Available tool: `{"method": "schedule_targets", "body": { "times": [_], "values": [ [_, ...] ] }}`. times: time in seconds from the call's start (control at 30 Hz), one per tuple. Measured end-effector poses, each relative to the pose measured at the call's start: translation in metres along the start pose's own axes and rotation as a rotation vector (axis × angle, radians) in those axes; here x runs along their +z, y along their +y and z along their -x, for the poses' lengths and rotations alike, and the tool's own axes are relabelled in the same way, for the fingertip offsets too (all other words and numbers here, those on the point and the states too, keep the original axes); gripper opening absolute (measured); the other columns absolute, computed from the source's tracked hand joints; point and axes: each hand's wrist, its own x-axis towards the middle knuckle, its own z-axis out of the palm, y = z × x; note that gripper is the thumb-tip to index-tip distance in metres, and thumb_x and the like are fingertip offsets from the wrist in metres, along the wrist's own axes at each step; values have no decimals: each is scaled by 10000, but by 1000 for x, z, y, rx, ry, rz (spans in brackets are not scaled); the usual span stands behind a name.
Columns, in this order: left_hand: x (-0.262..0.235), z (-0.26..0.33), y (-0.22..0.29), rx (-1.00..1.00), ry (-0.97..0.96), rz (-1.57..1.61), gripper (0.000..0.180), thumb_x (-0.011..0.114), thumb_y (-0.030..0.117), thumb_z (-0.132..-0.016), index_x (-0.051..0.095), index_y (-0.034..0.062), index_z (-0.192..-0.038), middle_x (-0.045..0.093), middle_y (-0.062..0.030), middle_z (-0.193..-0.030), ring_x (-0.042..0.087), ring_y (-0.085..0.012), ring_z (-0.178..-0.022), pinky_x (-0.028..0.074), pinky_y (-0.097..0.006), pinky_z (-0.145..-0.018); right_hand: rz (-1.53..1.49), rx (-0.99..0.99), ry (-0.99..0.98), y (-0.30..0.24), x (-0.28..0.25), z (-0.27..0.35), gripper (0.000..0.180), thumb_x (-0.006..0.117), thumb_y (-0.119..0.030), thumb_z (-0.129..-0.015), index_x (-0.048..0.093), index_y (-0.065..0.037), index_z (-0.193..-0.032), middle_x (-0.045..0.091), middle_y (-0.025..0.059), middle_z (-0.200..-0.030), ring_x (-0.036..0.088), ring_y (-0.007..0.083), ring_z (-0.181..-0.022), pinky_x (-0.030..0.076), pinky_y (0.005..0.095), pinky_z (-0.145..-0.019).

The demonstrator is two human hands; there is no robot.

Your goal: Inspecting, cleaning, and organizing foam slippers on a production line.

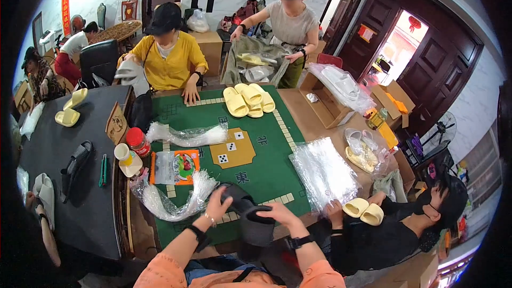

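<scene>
At the near edge of the green mat [277,168], I hold a pair of black slippers. My left hand [217,208] grips one black slipper [238,194] by its side, and my right hand [279,214] is closed on the rim of the other slipper [256,229], which hangs nearer to me. The two slippers overlap. Just left of my left hand lies a bundle of white plastic ties [184,201], partly in clear wrap. A second bundle [186,134] is farther off, with an orange-edged bag [175,167] between them. To the right lies a stack of clear plastic bags [325,173].
Yellow slippers [248,100] are piled at the mat's far edge. A red-lidded jar [137,141] and a cup [124,154] stand at left. Co-workers sit or stand around; one at right has yellow slippers [364,211]. The dark table [88,109] carries more slippers.
</scene>
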Motion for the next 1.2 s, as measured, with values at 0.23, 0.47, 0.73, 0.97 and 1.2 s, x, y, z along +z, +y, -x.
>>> {"method": "schedule_targets", "body": {
  "times": [0.23,0.47,0.73,0.97,1.2],
  "values": [
    [-41,91,41,-421,-181,803,673,729,146,-630,355,2,-1171,497,-96,-1047,473,-164,-973,382,-326,-867,220,-303,-2,-12,70,-56,263,673,-183,-663,593,6,-827,568,27,-763,504,118,-737,418,269,-678],
    [-81,150,-27,-871,398,1201,562,681,96,-675,381,36,-1147,477,-81,-1077,476,-218,-985,391,-330,-850,0,189,461,97,64,-67,240,629,-148,-725,564,17,-887,543,19,-741,497,95,-673,401,226,-621],
    [-80,96,-66,-807,422,1305,498,616,56,-716,395,47,-1163,466,-100,-1133,474,-264,-1003,389,-408,-854,91,-75,364,118,81,-110,485,685,-235,-664,515,34,-1031,579,62,-701,520,133,-608,424,259,-601],
    [-97,55,-89,-950,401,1280,379,632,96,-706,474,1,-1037,546,-96,-983,528,-247,-892,428,-369,-785,459,-91,787,109,136,-116,361,564,-322,-719,499,11,-592,504,214,-601,517,363,-574,391,406,-516],
    [-58,106,-72,-942,240,1275,495,596,48,-717,383,9,-1162,483,-104,-1109,471,-275,-998,396,-385,-852,156,-96,220,129,119,-76,250,607,-253,-741,604,-39,-870,565,20,-620,514,131,-583,408,297,-549]
  ]
}}
